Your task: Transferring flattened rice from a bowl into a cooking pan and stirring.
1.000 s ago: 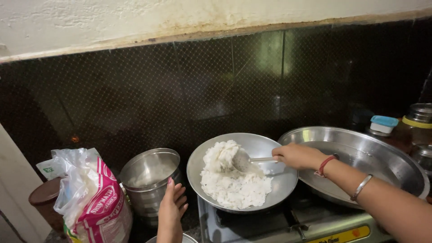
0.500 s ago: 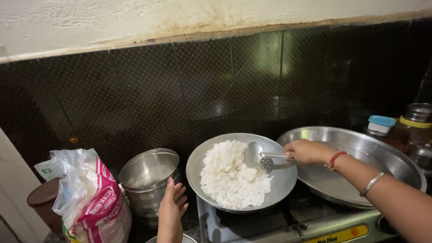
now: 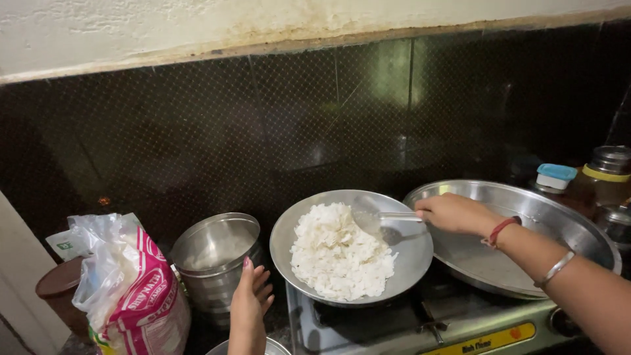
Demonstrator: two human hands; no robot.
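Observation:
A steel pan (image 3: pixel 407 263) sits on the stove, heaped on its left side with white flaky food (image 3: pixel 338 253). My right hand (image 3: pixel 457 213) grips the handle of a metal spoon (image 3: pixel 374 218), whose bowl rests on the bare metal at the pan's upper right, just beside the heap. My left hand (image 3: pixel 250 306) hangs open at the bottom of the view, fingers apart, between the pan and a steel pot (image 3: pixel 213 256). It holds nothing.
A wide empty steel plate (image 3: pixel 565 223) lies right of the pan on the stove (image 3: pixel 420 329). A pink and white plastic bag (image 3: pixel 135 289) stands at the left. Jars and a blue-lidded container (image 3: pixel 555 176) stand at the far right. A dark tiled wall is behind.
My right hand has drawn the spoon off the heap to the pan's right side. The heap now lies flatter. My left hand has stayed in place.

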